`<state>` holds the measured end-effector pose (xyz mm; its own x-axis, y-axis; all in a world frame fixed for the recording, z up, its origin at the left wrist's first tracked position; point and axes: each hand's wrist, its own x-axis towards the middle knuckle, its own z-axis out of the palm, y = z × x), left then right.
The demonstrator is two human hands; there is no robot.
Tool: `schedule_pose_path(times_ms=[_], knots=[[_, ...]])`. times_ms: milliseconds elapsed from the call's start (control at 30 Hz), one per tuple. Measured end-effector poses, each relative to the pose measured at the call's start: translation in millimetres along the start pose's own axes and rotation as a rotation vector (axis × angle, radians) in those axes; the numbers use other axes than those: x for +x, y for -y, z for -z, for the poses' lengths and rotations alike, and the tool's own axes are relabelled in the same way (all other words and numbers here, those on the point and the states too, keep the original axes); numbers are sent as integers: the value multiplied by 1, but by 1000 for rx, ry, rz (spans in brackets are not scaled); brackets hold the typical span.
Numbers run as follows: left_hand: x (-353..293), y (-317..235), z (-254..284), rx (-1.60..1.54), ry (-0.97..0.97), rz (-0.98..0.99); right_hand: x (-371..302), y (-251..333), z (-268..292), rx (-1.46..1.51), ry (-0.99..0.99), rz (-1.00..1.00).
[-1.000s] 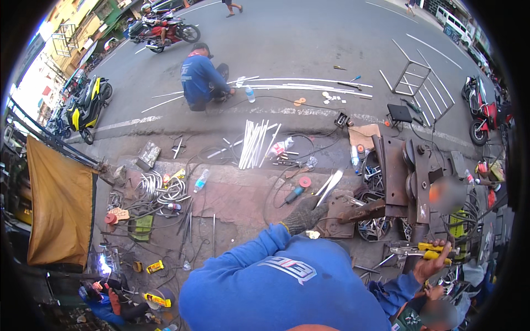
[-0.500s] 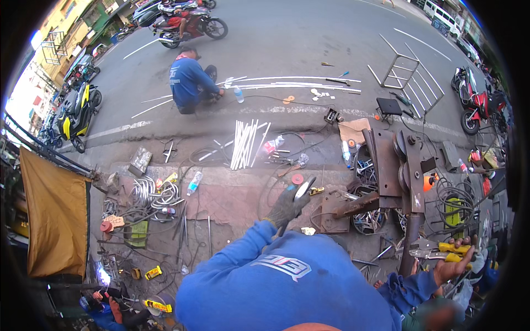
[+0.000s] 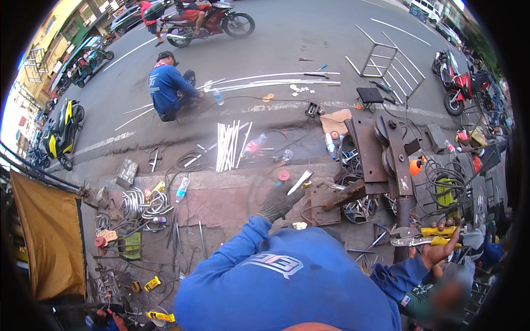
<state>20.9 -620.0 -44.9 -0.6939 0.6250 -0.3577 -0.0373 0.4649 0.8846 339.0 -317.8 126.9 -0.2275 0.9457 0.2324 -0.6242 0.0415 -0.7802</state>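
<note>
My left hand, in a dark grey glove, is closed round a pale, flat, pointed metal strip that sticks up past the fingers. A rust-brown steel plate, part of a heavy bending rig with rollers, lies just right of that hand. My bare right hand grips yellow-handled pliers whose grey jaws lie across the rig's upright post. The shirt's blue back hides the ground between my arms.
White rods lie in a bundle beyond the ledge. Coiled tubes and a plastic bottle sit at left. Cables tangle at right. A person in blue squats by the road; another person is close to my right arm.
The view has turned, so most things sit farther left. The metal strip in my left hand now points more up and right. A motorcycle rolled rightward, and the bright spark at lower left is gone.
</note>
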Motion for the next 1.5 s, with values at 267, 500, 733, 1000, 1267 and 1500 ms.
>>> schedule_pose_path(times_ms=[267,500,733,1000,1267,1500], knots=[[-14,2,-21,252,307,-59,3,0,31,104,-62,32],[-27,-4,-39,210,326,33,67,-63,98,57,-334,48],[-1,5,-48,174,264,-52,114,-168,98,465,-725,-241],[-3,29,-42,158,177,102,114,-169,88,342,-423,-397],[3,36,-50,60,117,159,104,-164,77,196,-352,-433],[8,40,-54,-14,127,145,95,-142,66,291,-465,-463]])
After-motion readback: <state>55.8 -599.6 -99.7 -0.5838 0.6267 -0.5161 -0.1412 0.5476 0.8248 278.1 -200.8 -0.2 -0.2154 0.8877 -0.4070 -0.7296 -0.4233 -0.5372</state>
